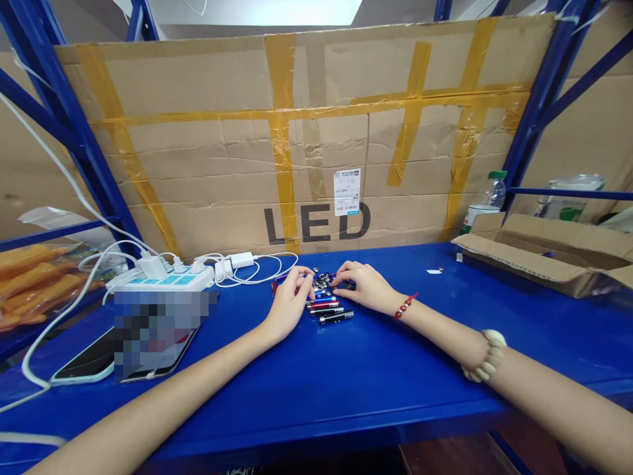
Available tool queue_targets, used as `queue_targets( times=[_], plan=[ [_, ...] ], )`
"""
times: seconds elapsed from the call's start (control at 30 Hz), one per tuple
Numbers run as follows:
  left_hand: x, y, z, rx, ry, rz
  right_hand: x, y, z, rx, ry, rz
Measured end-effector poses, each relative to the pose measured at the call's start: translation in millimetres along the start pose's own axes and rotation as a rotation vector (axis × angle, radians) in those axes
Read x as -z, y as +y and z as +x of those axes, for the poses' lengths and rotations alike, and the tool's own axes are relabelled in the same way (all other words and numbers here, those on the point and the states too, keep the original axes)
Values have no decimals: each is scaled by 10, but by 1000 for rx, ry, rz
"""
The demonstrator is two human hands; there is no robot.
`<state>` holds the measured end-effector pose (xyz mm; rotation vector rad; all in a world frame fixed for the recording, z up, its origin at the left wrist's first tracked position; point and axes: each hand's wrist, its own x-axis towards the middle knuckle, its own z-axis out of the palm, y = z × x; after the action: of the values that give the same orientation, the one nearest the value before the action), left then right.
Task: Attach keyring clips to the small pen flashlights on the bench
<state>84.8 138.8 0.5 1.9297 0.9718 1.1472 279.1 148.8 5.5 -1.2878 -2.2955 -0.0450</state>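
Several pen-shaped metal tubes lie side by side between my hands, among them a black tube (337,317), a red tube (323,305) and a blue tube (324,299). Just behind them is a pile of small silvery parts (322,284), too small to name. My left hand (289,300) rests at the pile's left side, fingers curled in with the tips close together. From the right, my right hand (368,287) reaches over the pile with bent fingers, thumb and forefinger drawn together at the parts. Whatever either hand pinches is hidden or too small to make out.
On the left, a white power strip (171,280) with cables and adapters stands behind two phone-like devices, one a dark phone (89,356). An open cardboard box (544,254) and a plastic bottle (487,198) are at right. A tall cardboard sheet (222,171) backs the blue table (386,389).
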Motion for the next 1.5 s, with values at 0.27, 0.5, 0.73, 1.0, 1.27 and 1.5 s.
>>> queue_targets(
  times=[0.27,0.5,0.73,1.0,1.27,1.5],
  plan=[
    [6,-3,-4,-78,-27,94,-39,-47,6,-153,217,264],
    [8,-35,8,-129,-72,227,-28,-181,23,-106,285,519],
    [4,-46,17,-184,-76,314,-46,-221,28,-122,250,688],
    [7,-20,-3,-185,-83,299,-50,-202,40,-123,182,800],
    [-5,-65,7,-243,-90,258,-21,-204,37,-186,177,907],
    [-8,-60,7,-241,-53,246,-25,-216,34,-188,213,889]
  ],
)
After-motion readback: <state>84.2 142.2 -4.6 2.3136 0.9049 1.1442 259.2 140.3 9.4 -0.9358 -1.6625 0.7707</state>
